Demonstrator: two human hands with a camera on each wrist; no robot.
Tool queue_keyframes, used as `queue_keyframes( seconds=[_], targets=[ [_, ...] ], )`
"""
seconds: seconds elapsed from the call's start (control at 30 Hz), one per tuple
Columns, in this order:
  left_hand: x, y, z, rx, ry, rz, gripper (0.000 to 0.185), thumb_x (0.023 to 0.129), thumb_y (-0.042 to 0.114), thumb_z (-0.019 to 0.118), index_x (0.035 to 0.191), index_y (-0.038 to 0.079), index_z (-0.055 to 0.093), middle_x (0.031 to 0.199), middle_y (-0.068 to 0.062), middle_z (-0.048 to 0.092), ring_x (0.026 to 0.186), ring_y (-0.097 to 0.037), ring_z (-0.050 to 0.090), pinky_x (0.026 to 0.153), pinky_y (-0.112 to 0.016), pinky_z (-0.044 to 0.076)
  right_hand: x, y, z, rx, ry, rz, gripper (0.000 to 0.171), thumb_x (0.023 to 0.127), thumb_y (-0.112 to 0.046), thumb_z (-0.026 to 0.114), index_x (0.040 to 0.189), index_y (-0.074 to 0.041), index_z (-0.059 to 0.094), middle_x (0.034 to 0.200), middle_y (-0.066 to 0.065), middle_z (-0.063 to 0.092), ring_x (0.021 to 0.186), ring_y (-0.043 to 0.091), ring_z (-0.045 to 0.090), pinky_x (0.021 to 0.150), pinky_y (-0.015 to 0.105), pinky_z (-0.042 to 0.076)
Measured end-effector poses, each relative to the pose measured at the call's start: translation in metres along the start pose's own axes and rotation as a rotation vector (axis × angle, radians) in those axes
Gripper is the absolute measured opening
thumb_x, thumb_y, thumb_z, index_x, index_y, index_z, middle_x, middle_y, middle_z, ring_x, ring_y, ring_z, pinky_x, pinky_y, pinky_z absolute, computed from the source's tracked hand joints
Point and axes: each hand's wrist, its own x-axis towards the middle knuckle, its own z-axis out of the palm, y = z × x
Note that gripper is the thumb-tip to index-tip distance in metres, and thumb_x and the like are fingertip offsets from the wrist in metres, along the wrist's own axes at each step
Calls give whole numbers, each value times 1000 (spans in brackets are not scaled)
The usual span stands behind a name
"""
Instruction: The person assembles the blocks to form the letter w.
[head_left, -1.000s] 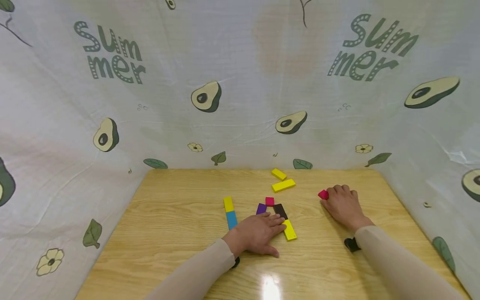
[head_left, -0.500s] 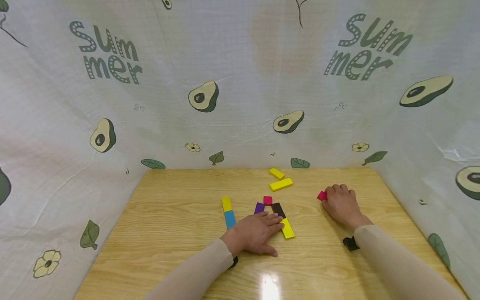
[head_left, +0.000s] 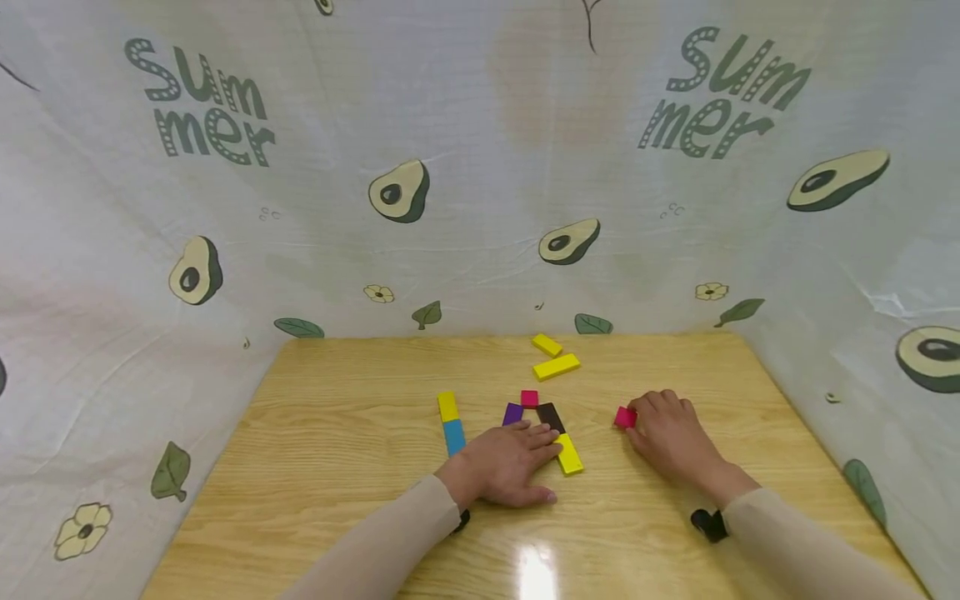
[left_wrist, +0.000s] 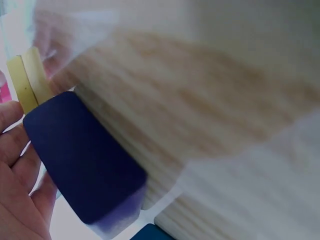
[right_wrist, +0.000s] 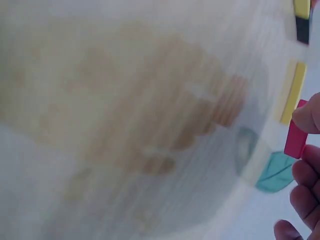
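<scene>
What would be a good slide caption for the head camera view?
Left hand rests flat on coloured blocks at mid-table while right hand pinches a pink block.

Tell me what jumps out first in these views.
The small pink block pinched by the right hand stands out, right of the cluster on the wooden table. The left hand rests flat against the cluster's purple block, dark block and yellow block. Avocado-print cloth walls the table.
</scene>
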Motion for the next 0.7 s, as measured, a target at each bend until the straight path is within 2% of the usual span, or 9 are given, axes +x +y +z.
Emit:
queue_keyframes(
  seconds=[0.2, 0.33, 0.53, 0.7],
  targets=[
    [0, 0, -1, 8, -12, -3, 80, 105, 74, 28, 168, 24, 32, 175, 6, 26, 162, -11, 20, 133, -32, 19, -15, -16, -6, 26, 62, -131, 33, 83, -17, 87, 109, -5, 70, 107, 8, 68, 100, 31, 59, 80, 46, 46],
    [0, 0, -2, -2, -19, -7, 79, 106, 72, 29, 168, 24, 32, 175, 6, 25, 163, -12, 20, 133, -32, 19, -20, -25, -9, 44, 67, -192, 35, 82, -16, 89, 111, -7, 70, 110, 5, 69, 102, 27, 59, 82, 43, 46],
    [-1, 0, -3, -30, -15, -7, 80, 104, 73, 35, 168, 23, 32, 175, 5, 25, 162, -12, 21, 133, -33, 19, -26, -36, -7, 44, 29, -234, 32, 85, -18, 88, 111, -11, 71, 112, 1, 69, 105, 22, 59, 86, 43, 49],
    [1, 1, -3, -34, -15, -5, 83, 103, 76, 35, 168, 25, 31, 175, 6, 25, 162, -11, 21, 133, -32, 19, -32, -42, -3, 37, -39, -272, 31, 87, -22, 86, 113, -15, 71, 113, -4, 67, 106, 18, 57, 88, 41, 50]
  ],
)
